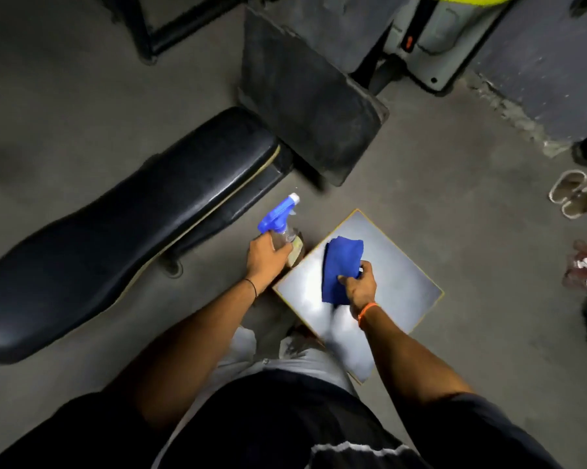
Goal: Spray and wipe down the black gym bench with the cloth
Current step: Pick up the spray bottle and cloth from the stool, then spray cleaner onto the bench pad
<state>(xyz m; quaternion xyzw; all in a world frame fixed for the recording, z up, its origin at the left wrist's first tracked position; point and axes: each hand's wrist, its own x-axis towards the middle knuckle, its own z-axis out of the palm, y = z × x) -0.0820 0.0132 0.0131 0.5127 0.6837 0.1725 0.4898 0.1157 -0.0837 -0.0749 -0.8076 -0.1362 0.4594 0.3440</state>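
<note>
The black gym bench (122,218) stretches diagonally across the left half of the view, its pad shiny. My left hand (268,253) grips a clear spray bottle (280,218) with a blue trigger head, held at the corner of a small grey stool just right of the bench. My right hand (361,286) is closed on a folded blue cloth (341,269) that rests on the stool top (400,265).
A dark padded machine part (305,96) stands behind the bench end. Sandals (576,194) and a bag (586,265) lie on the grey floor at the right. My legs and white shoes (244,343) are below the stool.
</note>
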